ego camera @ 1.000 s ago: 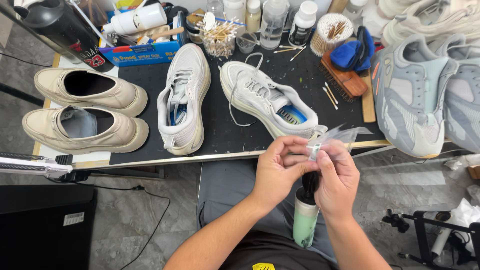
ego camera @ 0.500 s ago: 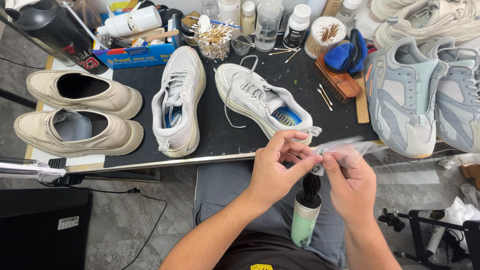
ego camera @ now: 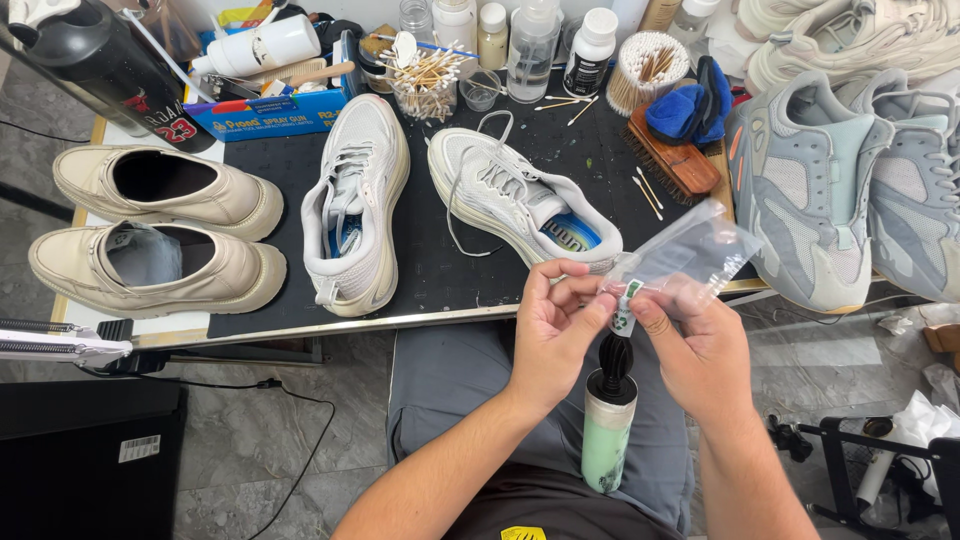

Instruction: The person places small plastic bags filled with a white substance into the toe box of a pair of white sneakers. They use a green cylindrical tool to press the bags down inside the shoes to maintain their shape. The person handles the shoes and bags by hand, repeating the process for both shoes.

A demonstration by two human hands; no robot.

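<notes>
Both hands meet in front of the table edge on a small clear plastic bag. My left hand pinches the bag's lower end, where a small white and green tag shows. My right hand grips the same end from the right. Below the hands, a pale green bottle with a black ribbed cap stands between my legs. A white sneaker lies on the black mat just beyond my left hand.
A second white sneaker lies on the mat. Two cream shoes sit at the left, grey-blue sneakers at the right. Bottles, cotton swabs and a wooden brush crowd the back. A black bottle stands far left.
The clear bag has been raised and spread out above my right hand. Both hands have stayed together over the green bottle, fingers shifting on the bag's end.
</notes>
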